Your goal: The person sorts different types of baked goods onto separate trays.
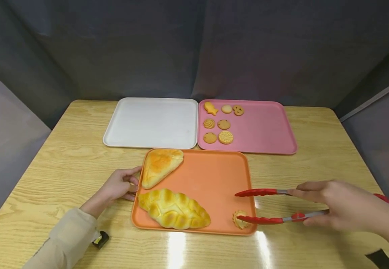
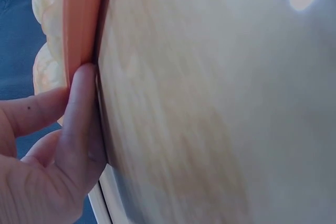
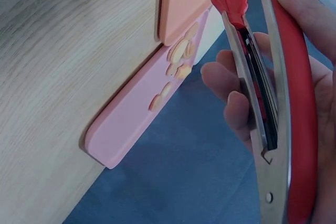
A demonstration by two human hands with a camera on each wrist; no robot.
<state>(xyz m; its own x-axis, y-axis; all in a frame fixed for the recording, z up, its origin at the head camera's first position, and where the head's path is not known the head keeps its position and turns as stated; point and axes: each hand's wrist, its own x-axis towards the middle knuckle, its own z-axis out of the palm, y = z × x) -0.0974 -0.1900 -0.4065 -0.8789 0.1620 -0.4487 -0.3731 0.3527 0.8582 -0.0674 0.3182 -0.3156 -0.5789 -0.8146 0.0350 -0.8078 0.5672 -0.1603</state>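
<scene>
My left hand [image 1: 122, 185] holds the left rim of the orange tray [image 1: 221, 168]; up close in the left wrist view, the fingers [image 2: 79, 124] meet at the tray's edge. On that tray lie a triangular pastry [image 1: 160, 166], a braided bread loaf [image 1: 177, 211] and a small scalloped cookie [image 1: 236, 221]. My right hand [image 1: 335, 203] grips a pair of red-tipped tongs [image 3: 278, 98]. Their arms stand apart, with the lower red tip overlapping the scalloped cookie in the head view and the upper tip above the tray's right side.
A white tray [image 1: 154, 121] sits behind at the left. Beside it, a pink tray [image 1: 261, 127] carries several cookies [image 1: 225, 137], including a fish-shaped one [image 1: 210, 108], grouped on its left half. The wooden table [image 1: 63, 157] is bordered by dark cloth [image 1: 137, 48] at the back.
</scene>
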